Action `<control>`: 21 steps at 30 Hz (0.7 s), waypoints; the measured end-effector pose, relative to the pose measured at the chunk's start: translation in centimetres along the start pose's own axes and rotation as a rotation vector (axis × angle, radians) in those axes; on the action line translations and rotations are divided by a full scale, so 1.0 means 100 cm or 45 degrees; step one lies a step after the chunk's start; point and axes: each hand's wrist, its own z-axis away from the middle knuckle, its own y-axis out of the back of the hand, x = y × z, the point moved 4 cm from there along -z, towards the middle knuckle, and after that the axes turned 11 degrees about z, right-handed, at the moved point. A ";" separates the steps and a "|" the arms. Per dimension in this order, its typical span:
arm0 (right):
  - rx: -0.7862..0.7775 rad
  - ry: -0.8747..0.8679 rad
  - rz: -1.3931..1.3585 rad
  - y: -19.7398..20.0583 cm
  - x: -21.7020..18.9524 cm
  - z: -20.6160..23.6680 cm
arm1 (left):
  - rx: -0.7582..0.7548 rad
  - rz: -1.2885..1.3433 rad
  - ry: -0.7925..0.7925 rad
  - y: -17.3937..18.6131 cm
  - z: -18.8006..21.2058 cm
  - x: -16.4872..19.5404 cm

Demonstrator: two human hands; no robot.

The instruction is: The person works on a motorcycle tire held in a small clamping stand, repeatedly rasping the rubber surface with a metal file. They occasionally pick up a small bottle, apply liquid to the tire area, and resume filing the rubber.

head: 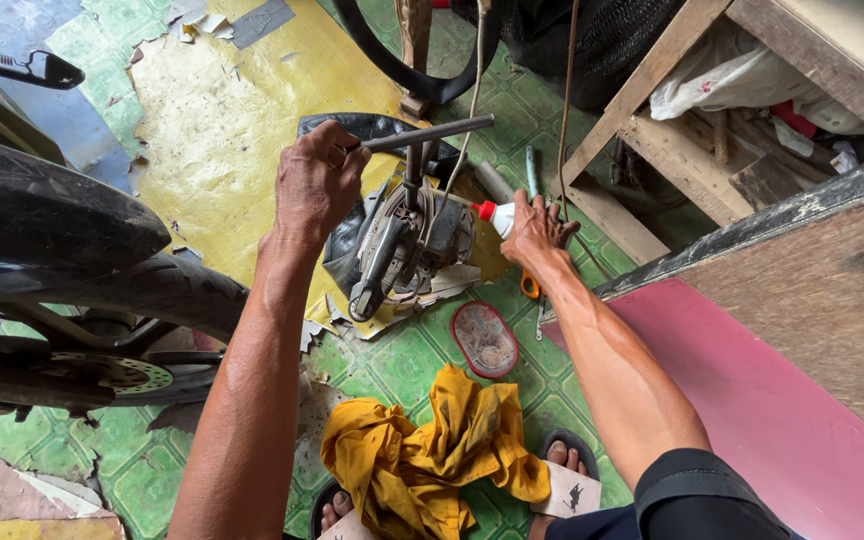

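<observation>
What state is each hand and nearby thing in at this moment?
left hand: closed around the T-handle wrench.
T-handle wrench: upright, seated on the metal hub part.
right hand: resting on floor tools, beside the white bottle.
white bottle: lying down, red cap on.
oval tin: open.
yellow cloth: crumpled.

A mustard-yellow rag lies on green patterned floor covering with a torn plain yellow patch. The small bottle is white with a red cap. Scissors have orange handles. The board is magenta.
</observation>
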 end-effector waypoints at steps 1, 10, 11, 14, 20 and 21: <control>-0.002 0.008 0.008 0.001 -0.001 -0.001 | 0.000 0.000 -0.002 0.000 0.000 0.000; -0.009 0.032 0.050 0.007 -0.014 -0.005 | 0.007 -0.002 -0.011 0.000 0.000 0.000; -0.016 0.026 0.043 0.007 -0.014 -0.005 | 0.006 -0.006 -0.005 0.000 0.001 0.000; -0.054 0.005 -0.012 0.007 -0.010 -0.002 | 0.000 -0.014 0.000 0.000 0.003 0.002; -0.170 -0.082 -0.125 -0.002 -0.004 -0.009 | 0.012 -0.096 -0.080 -0.006 -0.003 0.002; -0.188 -0.094 -0.139 -0.004 -0.003 -0.011 | 0.021 -0.149 -0.125 -0.008 -0.004 0.002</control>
